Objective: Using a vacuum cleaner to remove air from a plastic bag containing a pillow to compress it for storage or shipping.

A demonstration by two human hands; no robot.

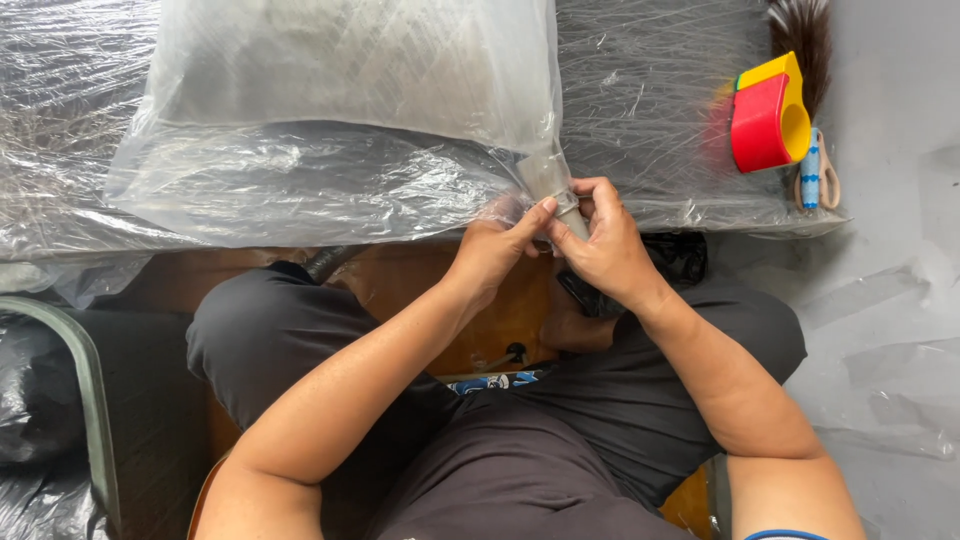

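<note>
While the big clear plastic bag (340, 130) lies flat on the film-covered table (660, 120), we pinch its twisted corner neck (553, 185) at the table's near edge. Our left hand (492, 250) grips the gathered plastic from below, and our right hand (605, 245) closes around it, so the twist stays tight. A red and yellow tape dispenser (768, 112) and scissors (815, 170) sit near, to the right.
</note>
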